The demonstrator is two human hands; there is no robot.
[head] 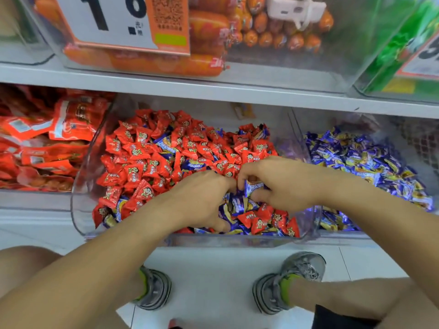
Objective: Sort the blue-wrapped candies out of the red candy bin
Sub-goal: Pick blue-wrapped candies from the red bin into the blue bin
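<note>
Right hand (282,184) fingers (242,179) pinch a blue-wrapped candy (253,186).

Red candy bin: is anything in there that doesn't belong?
Yes. Blue candies are mixed among the red candies in the red candy bin, mostly near its front. They match the blue pile next door. The right hand pinches one.

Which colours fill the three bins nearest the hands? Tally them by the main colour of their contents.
Mostly red: 2 (red candy bin, bin of red packets)
Blue: 1 (blue candy bin)
Total: 3
</note>
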